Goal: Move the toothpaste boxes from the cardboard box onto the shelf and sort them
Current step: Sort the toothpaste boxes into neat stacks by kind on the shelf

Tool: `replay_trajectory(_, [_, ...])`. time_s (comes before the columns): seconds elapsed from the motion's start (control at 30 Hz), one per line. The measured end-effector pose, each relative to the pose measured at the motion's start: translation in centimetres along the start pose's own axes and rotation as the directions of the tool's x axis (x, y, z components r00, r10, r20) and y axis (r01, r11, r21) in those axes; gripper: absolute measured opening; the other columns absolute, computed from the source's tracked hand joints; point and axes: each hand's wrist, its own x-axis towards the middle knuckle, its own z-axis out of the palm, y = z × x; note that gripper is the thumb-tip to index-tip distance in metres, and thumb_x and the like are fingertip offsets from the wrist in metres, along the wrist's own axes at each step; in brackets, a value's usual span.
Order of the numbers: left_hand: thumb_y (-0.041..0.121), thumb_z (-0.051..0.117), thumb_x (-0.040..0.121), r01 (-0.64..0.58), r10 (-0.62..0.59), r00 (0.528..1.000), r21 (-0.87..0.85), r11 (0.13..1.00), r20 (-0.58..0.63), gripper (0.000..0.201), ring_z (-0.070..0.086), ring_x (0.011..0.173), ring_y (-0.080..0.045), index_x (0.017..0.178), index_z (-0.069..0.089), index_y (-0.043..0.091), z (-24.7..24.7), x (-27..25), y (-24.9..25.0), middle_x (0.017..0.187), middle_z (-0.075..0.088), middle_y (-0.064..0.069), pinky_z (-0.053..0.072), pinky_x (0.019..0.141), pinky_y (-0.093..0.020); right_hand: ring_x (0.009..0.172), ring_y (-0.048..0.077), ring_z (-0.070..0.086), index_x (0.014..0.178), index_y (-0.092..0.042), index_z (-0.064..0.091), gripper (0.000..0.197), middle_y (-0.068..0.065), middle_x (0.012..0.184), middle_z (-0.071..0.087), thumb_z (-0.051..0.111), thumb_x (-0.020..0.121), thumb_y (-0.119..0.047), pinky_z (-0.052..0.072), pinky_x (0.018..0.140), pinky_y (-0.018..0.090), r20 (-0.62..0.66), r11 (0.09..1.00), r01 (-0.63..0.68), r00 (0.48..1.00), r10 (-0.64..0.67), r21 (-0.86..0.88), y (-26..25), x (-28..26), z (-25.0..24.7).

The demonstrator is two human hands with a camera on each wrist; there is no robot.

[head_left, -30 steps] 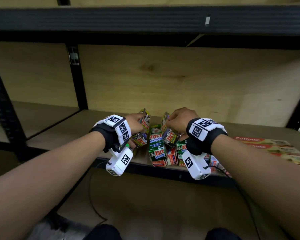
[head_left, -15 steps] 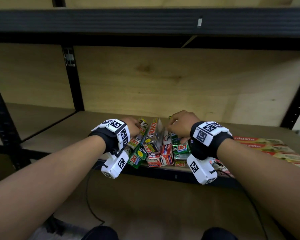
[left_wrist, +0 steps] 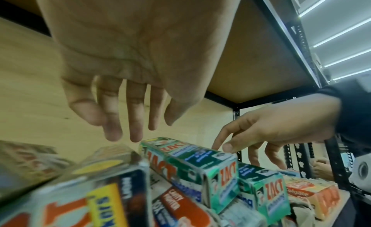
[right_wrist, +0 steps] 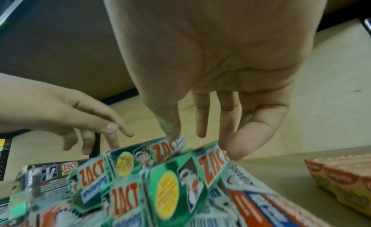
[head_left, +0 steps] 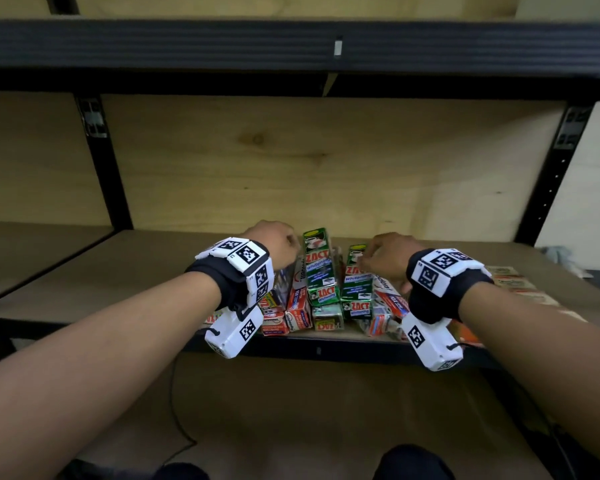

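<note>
A pile of toothpaste boxes (head_left: 321,306) lies at the shelf's front edge. Two green ZACT boxes (head_left: 319,268) (head_left: 357,282) lie lengthwise on top, and red and white boxes (head_left: 298,306) lie under and beside them. My left hand (head_left: 281,242) hovers just above the pile's left side; in the left wrist view the left hand (left_wrist: 128,129) hangs with straight fingers and holds nothing. My right hand (head_left: 371,258) is over the right green box; in the right wrist view the right hand (right_wrist: 200,135) has straight fingers, and its thumb tip (right_wrist: 173,138) touches a green ZACT box (right_wrist: 166,151). The cardboard box is out of view.
Flat orange Colgate boxes (head_left: 510,282) lie on the shelf board (head_left: 153,265) to the right of the pile. A black upper shelf beam (head_left: 291,43) runs overhead, with black uprights (head_left: 101,161) at both sides. A cable (head_left: 177,403) hangs below the shelf edge.
Both hands gripped boxes in the pile before; now they have let go and risen slightly. The two green boxes now lie side by side on top.
</note>
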Motion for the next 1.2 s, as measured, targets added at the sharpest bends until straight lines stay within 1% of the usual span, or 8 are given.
replay_trajectory(0.13, [0.055,0.046,0.094,-0.039,0.034,0.997,0.072,0.997,0.074,0.048,0.059,0.093,-0.019,0.131,0.054,0.025,1.3,1.1,2.6,0.125,0.060,-0.003,0.051,0.076,-0.029,0.099,0.028,0.066,0.139,-0.016,0.048,0.070,0.009,0.129,0.058,0.060,0.086,-0.061,0.057,0.084,0.041,0.064,0.995,-0.026,0.998,0.020,0.099,0.4,0.4,1.9])
replay_trajectory(0.27, [0.063,0.037,0.095,-0.066,0.040,0.985,0.153,0.986,0.168,0.066,0.051,0.123,-0.028,0.146,0.042,0.020,2.7,1.7,4.3,0.147,0.046,-0.009,0.045,0.098,-0.033,0.120,0.028,0.057,0.152,-0.015,0.026,0.094,0.008,0.149,0.045,0.063,0.082,-0.065,0.049,0.083,0.029,0.087,0.984,-0.066,0.995,0.052,0.166,0.2,1.4,3.6])
replay_trajectory(0.37, [0.064,0.039,0.094,-0.054,0.028,0.978,0.123,0.991,0.206,0.065,0.058,0.110,-0.028,0.139,0.051,0.018,3.5,2.2,4.6,0.131,0.057,-0.013,0.049,0.094,-0.035,0.110,0.029,0.063,0.151,-0.013,0.027,0.095,0.010,0.143,0.049,0.067,0.080,-0.062,0.052,0.075,0.028,0.090,0.971,-0.099,0.993,0.081,0.217,0.1,2.1,3.8])
replay_trajectory(0.43, [0.063,0.042,0.093,-0.030,0.011,0.979,0.086,0.996,0.204,0.066,0.058,0.099,-0.025,0.139,0.051,0.016,3.3,2.4,4.6,0.122,0.059,-0.012,0.051,0.090,-0.035,0.101,0.030,0.066,0.147,-0.012,0.032,0.093,0.011,0.133,0.055,0.069,0.077,-0.060,0.058,0.080,0.036,0.121,0.960,-0.131,0.987,0.103,0.248,0.0,2.5,3.6])
replay_trajectory(0.6, [0.062,0.054,0.087,0.002,-0.009,0.974,0.030,1.000,0.225,0.064,0.059,0.109,-0.022,0.135,0.056,0.019,2.9,2.8,4.1,0.130,0.059,-0.006,0.051,0.094,-0.036,0.086,0.031,0.070,0.111,-0.009,0.060,0.064,0.012,0.100,0.067,0.070,0.072,-0.059,0.060,0.081,0.049,0.128,0.945,-0.142,0.986,0.108,0.296,0.0,2.7,3.2])
replay_trajectory(0.77, [0.050,0.063,0.086,0.068,-0.041,0.986,-0.165,0.984,0.161,0.057,0.061,0.108,-0.021,0.138,0.054,0.027,3.0,1.7,3.5,0.133,0.059,-0.002,0.051,0.096,-0.037,0.100,0.033,0.068,0.120,-0.007,0.061,0.067,0.017,0.118,0.064,0.071,0.075,-0.055,0.057,0.086,0.053,0.084,0.929,-0.143,0.989,0.121,0.340,-0.2,1.5,2.9])
replay_trajectory(1.07, [0.049,0.076,0.061,0.141,-0.106,0.990,-0.570,0.810,0.095,0.082,0.071,0.091,-0.023,0.137,0.053,0.032,-0.1,0.6,2.4,0.123,0.067,0.002,0.061,0.075,-0.043,0.078,0.025,0.062,0.092,-0.018,0.062,0.026,0.006,0.098,0.062,0.068,0.086,-0.043,0.059,0.082,0.051,0.073,0.820,-0.126,0.992,0.103,0.558,-1.0,-0.6,1.0])
replay_trajectory(1.2, [0.044,0.076,0.066,0.144,-0.136,0.989,-0.582,0.801,0.057,0.068,0.073,0.084,-0.025,0.131,0.058,0.035,-2.8,-0.1,1.1,0.114,0.070,-0.001,0.061,0.065,-0.045,0.085,0.029,0.067,0.113,-0.022,0.054,0.037,0.008,0.106,0.062,0.070,0.085,-0.039,0.061,0.071,0.052,0.062,0.778,-0.095,0.995,0.071,0.621,-3.5,-1.1,0.1])
